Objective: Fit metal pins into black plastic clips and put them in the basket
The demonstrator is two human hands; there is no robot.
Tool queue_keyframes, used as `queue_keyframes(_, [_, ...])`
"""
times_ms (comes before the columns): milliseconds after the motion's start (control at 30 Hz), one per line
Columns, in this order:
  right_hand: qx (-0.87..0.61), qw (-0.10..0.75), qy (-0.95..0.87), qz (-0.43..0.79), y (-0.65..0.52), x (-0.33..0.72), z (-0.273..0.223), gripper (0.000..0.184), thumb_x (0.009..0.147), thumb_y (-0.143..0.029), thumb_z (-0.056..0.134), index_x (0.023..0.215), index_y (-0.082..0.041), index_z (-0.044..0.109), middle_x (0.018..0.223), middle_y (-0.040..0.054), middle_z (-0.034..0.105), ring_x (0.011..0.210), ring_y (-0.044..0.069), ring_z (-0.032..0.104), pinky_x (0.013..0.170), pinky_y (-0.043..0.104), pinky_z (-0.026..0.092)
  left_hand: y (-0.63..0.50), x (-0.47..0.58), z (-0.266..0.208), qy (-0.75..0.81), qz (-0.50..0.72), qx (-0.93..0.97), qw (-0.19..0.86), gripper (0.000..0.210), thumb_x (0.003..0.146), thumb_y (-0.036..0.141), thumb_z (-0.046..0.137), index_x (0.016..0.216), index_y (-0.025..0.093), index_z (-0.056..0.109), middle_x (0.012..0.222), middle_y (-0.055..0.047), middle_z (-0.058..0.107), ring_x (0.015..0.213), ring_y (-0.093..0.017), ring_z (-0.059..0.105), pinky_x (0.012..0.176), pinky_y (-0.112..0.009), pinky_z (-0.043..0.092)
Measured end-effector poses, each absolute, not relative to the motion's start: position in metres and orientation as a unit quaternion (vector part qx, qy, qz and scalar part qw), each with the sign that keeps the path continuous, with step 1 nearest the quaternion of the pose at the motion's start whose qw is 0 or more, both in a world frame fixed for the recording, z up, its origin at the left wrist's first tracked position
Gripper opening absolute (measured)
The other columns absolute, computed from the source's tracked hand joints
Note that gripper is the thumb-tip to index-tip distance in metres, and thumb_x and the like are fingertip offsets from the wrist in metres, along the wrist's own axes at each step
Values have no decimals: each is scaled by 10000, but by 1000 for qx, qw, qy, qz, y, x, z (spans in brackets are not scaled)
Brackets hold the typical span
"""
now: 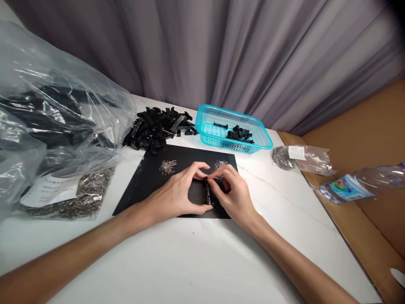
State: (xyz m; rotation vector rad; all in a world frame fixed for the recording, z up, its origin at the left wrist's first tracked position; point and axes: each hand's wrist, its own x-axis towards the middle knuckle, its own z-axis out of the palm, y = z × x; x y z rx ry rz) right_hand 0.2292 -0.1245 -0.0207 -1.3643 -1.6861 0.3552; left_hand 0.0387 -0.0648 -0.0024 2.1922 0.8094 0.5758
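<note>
A slim black plastic part [208, 193] stands lengthwise over a black mat [136, 185], between my two hands. My left hand [179, 192] grips it at its ends, thumb at the near end and fingers at the far end. The thumb and fingertips of my right hand [234, 192] are pinched together at its far right side; whatever small thing they may hold is hidden. Behind my hands lie two little heaps of thin metal pieces, a left heap [167, 167] and a right heap [220, 164], the latter partly covered by my right hand.
A pile of black plastic parts [155, 126] lies behind the mat. Beside it stands a blue basket [234, 145] holding several similar parts. Large clear bags [63, 105] crowd the left. Rightward are a small bag of metal pieces [283, 157] and a plastic bottle [351, 188].
</note>
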Motion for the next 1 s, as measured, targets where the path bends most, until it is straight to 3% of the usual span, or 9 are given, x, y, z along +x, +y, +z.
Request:
queue_keyframes(267, [-568, 424, -701, 73, -129, 224, -26, 105, 971, -168, 548, 999, -229, 628, 1025, 48, 630, 795, 165, 626, 655, 291, 503, -63, 39, -3, 312, 225, 854, 351, 812, 686, 378, 874, 1356, 282, 426, 1233, -54, 668, 1208, -279, 663, 1036, -431, 542])
queue_keyframes(767, [-596, 401, -695, -12, -129, 221, -24, 108, 998, -194, 558, 975, -199, 663, 978, 37, 661, 798, 151, 672, 612, 255, 504, -61, 41, -5, 312, 225, 868, 314, 802, 705, 384, 876, 1360, 306, 419, 1203, -19, 681, 1191, -246, 674, 1018, -367, 541])
queue_keyframes(1000, [-582, 376, -720, -38, -129, 220, -31, 206, 1036, -208, 470, 959, -171, 656, 918, 47, 586, 659, 126, 607, 480, 235, 431, -61, 42, -3, 321, 227, 865, 311, 842, 667, 322, 880, 1381, 315, 435, 1140, -5, 677, 1136, -238, 693, 997, -357, 538])
